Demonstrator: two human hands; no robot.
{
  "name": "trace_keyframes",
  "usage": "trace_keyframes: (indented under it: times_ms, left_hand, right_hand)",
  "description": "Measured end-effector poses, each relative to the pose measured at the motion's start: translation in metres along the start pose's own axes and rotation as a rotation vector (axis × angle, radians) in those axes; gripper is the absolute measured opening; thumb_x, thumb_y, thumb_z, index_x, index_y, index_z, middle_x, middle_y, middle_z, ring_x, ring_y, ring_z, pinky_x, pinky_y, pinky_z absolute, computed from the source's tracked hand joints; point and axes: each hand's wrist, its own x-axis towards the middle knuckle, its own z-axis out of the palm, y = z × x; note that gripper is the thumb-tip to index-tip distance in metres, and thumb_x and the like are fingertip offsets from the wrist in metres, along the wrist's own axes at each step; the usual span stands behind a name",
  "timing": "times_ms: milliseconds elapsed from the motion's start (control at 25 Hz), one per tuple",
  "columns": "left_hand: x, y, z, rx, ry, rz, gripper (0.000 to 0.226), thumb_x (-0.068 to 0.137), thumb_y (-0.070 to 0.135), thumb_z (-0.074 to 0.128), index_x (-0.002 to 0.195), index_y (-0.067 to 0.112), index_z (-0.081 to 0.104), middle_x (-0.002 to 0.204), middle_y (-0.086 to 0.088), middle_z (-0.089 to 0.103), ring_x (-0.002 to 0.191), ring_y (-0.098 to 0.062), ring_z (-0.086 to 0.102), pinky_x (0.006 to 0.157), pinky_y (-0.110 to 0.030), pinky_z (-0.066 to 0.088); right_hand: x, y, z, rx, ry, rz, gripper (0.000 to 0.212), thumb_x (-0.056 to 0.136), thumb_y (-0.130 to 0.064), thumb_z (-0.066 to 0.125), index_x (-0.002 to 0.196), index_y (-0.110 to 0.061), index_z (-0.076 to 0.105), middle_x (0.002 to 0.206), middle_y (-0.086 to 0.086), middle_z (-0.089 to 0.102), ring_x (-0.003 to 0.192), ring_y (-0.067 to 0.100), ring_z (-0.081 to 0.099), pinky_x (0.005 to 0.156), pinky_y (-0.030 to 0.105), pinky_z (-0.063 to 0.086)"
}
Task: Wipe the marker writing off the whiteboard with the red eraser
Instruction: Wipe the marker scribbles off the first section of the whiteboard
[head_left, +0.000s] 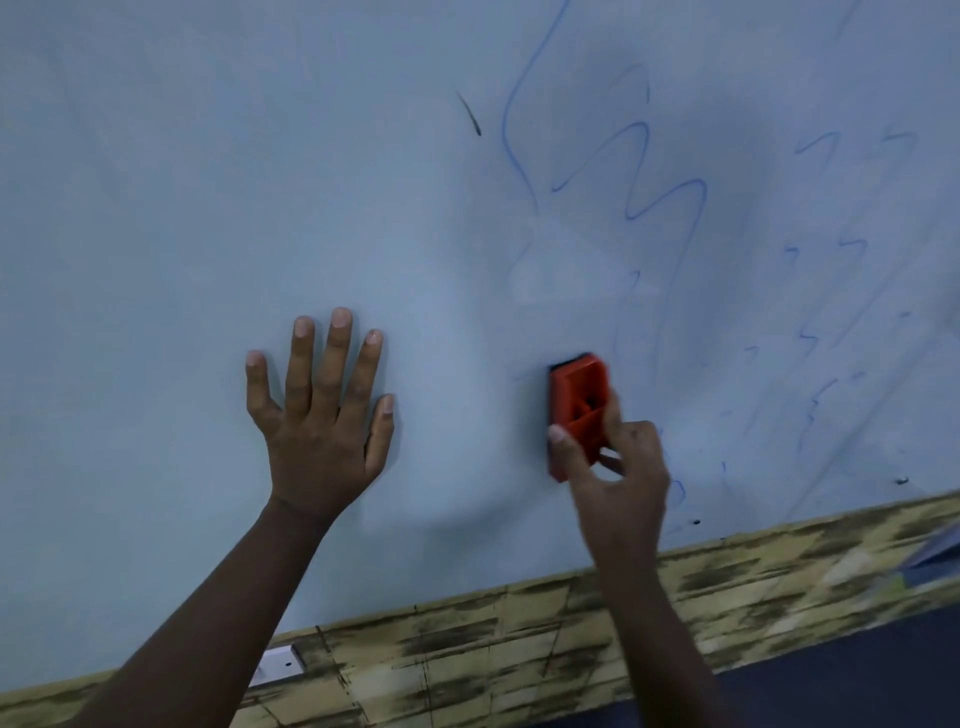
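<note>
Nearest me are both forearms coming up from 6 o'clock. L hand (319, 415) lies flat on the board (208, 208), fingers straight and spread, holding nothing, just bracing. R hand (618, 467) pinches the eraser (576, 410): thumb on its near left edge, other fingers curled round the right side, so it's gripped, not released.

Eraser sits pad-down on the board, low and a bit right of centre, long axis running roughly 12–6, tilted slightly. R hand grips it from the 5 o'clock end; the 12 o'clock end sticks out free beyond the fingertips.

Key relation as I read it: the remaining blue writing (670, 208) lies from 12 to 3 o'clock of the eraser. Bold zigzags sit up at 12–1, w/ a thin line trailing down just right of the eraser, and fainter scraps are scattered out toward 3. A short dark streak (470, 117) is up at 11. Board at 9 o'clock, round the L hand, shows no ink.

So I judge the next stroke goes up and right, free end leading; R hand is the one on it, L is well apart. Job looks partly done.

Below the board runs a yellowish patterned strip (519, 649).
</note>
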Motion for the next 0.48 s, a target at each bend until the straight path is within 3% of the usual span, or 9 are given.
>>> trace_keyframes:
  times_ms: [120, 200, 280, 360, 480]
  left_hand:
    - [0.000, 0.001, 0.001, 0.009, 0.009, 0.001, 0.067, 0.107, 0.033, 0.045, 0.168, 0.012, 0.027, 0.178, -0.010, 0.011, 0.165, -0.033, 0.008, 0.129, -0.062, 0.005]
    - [-0.001, 0.002, 0.002, 0.008, 0.013, 0.003, 0.069, 0.106, 0.034, 0.045, 0.168, 0.012, 0.025, 0.178, -0.010, 0.010, 0.165, -0.033, 0.008, 0.128, -0.063, 0.005]
    - [-0.001, 0.003, 0.002, 0.010, 0.011, 0.001, 0.069, 0.106, 0.034, 0.045, 0.169, 0.012, 0.024, 0.178, -0.010, 0.010, 0.165, -0.032, 0.008, 0.128, -0.063, 0.005]
    - [-0.001, 0.004, 0.002, 0.005, 0.010, -0.002, 0.069, 0.106, 0.034, 0.044, 0.169, 0.012, 0.023, 0.178, -0.010, 0.010, 0.165, -0.033, 0.008, 0.128, -0.063, 0.004]
    - [-0.001, 0.004, 0.002, 0.009, 0.009, -0.002, 0.070, 0.106, 0.034, 0.044, 0.169, 0.012, 0.022, 0.178, -0.011, 0.011, 0.165, -0.033, 0.008, 0.129, -0.062, 0.004]
  right_hand:
    - [0.033, -0.001, -0.024, 0.129, 0.112, 0.137, 0.060, 0.087, -0.042, 0.078, 0.139, -0.015, 0.065, 0.104, 0.011, 0.063, 0.099, 0.020, 0.066, 0.084, 0.020, 0.056]
    - [0.038, -0.008, -0.027, 0.114, 0.113, 0.173, 0.061, 0.088, -0.044, 0.076, 0.142, -0.018, 0.062, 0.106, 0.008, 0.063, 0.100, 0.013, 0.065, 0.091, 0.028, 0.057]
    - [0.031, -0.023, -0.017, 0.041, 0.077, 0.106, 0.062, 0.090, -0.046, 0.075, 0.145, -0.020, 0.060, 0.101, 0.003, 0.057, 0.092, 0.009, 0.063, 0.083, 0.033, 0.060]
    - [0.017, -0.040, 0.001, -0.041, 0.012, -0.007, 0.062, 0.092, -0.051, 0.072, 0.145, -0.023, 0.058, 0.097, -0.002, 0.050, 0.088, 0.016, 0.062, 0.078, 0.039, 0.059]
    - [-0.017, -0.060, 0.034, -0.258, -0.118, -0.210, 0.070, 0.090, -0.061, 0.060, 0.150, -0.027, 0.050, 0.101, -0.004, 0.047, 0.091, 0.017, 0.054, 0.072, 0.034, 0.054]
